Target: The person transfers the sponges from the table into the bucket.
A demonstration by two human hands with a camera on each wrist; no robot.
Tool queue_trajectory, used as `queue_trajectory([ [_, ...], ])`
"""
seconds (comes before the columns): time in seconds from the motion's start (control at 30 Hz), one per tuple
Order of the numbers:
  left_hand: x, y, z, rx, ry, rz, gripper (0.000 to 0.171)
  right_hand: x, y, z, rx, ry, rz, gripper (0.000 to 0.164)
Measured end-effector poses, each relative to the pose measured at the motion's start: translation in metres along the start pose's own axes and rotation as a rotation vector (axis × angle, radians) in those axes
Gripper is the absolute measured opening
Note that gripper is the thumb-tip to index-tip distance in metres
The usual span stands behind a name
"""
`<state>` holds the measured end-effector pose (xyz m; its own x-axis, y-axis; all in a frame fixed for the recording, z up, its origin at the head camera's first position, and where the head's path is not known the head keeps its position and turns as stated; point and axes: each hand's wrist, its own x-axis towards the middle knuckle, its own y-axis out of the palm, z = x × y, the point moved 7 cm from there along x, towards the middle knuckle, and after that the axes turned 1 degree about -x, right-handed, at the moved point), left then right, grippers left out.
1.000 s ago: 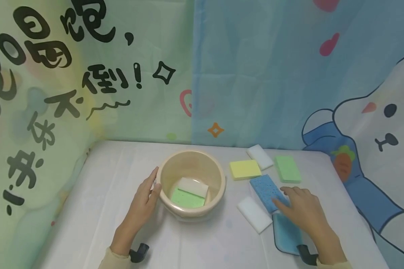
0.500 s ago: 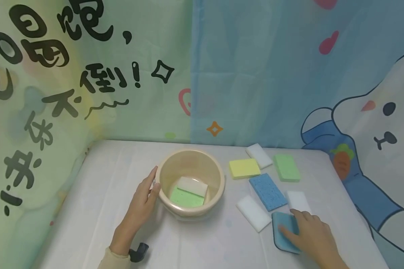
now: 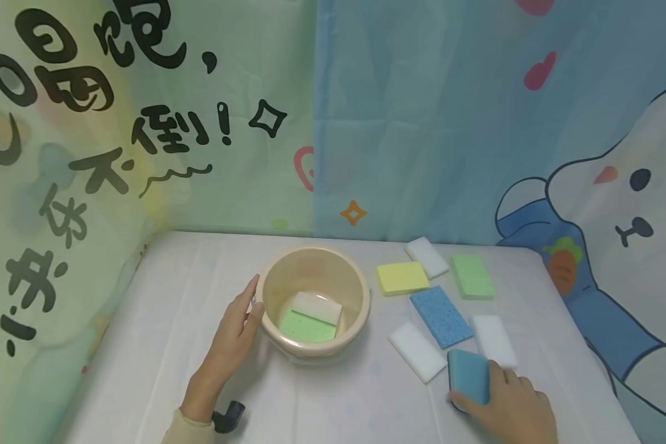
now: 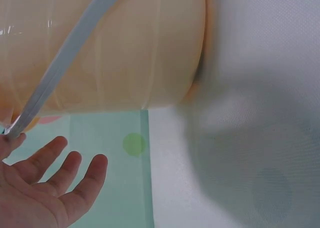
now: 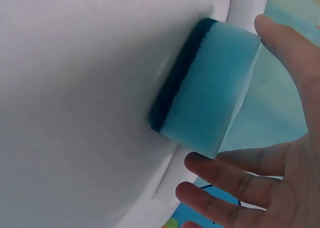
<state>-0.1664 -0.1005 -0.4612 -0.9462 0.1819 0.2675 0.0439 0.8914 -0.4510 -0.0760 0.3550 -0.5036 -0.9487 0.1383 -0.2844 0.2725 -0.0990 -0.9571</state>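
Note:
My right hand (image 3: 513,401) pinches a blue sponge (image 3: 468,375) between thumb and fingers at the front right. In the right wrist view the sponge (image 5: 212,83) shows a dark scouring layer on one side and is tilted, thumb at one end and fingertips at the other. My left hand (image 3: 235,330) rests against the left side of a beige bucket (image 3: 272,336), fingers loosely extended. In the left wrist view its fingers (image 4: 87,183) are spread beside the bucket's grey handle (image 4: 65,58). Inside the bucket lie a white sponge (image 3: 316,307) and a green sponge (image 3: 306,327).
Right of the bucket lie a yellow sponge (image 3: 402,279), a green sponge (image 3: 472,276), a speckled blue sponge (image 3: 441,316) and white sponges (image 3: 417,353) on the white table (image 3: 200,265). Printed fabric (image 3: 411,123) hangs behind the table.
My right hand has moved from above the speckled sponge toward the front, and has taken hold of the blue sponge, which now tilts. The left hand stays at the bucket.

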Motion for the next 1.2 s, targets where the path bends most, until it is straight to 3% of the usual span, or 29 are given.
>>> queue_trajectory([
  [0.2, -0.001, 0.0, -0.001, 0.016, -0.013, -0.008, 0.054, -0.004, 0.002, 0.0, -0.009, 0.019, 0.011, 0.125],
  [0.4, -0.001, 0.0, 0.0, 0.02, -0.017, -0.01, 0.053, -0.005, -0.001, 0.0, -0.007, -0.012, -0.004, 0.11],
  [0.63, 0.0, 0.002, 0.001, 0.027, -0.033, -0.011, 0.055, -0.009, -0.008, -0.003, 0.008, -0.05, -0.056, 0.099],
  [0.87, 0.0, 0.001, 0.001, 0.03, -0.029, -0.013, 0.055, -0.011, -0.021, -0.007, 0.023, -0.052, -0.06, 0.097],
  [1.2, 0.0, 0.002, 0.002, 0.026, -0.024, -0.016, 0.054, -0.018, -0.05, 0.014, 0.049, -0.142, -0.232, 0.088],
])
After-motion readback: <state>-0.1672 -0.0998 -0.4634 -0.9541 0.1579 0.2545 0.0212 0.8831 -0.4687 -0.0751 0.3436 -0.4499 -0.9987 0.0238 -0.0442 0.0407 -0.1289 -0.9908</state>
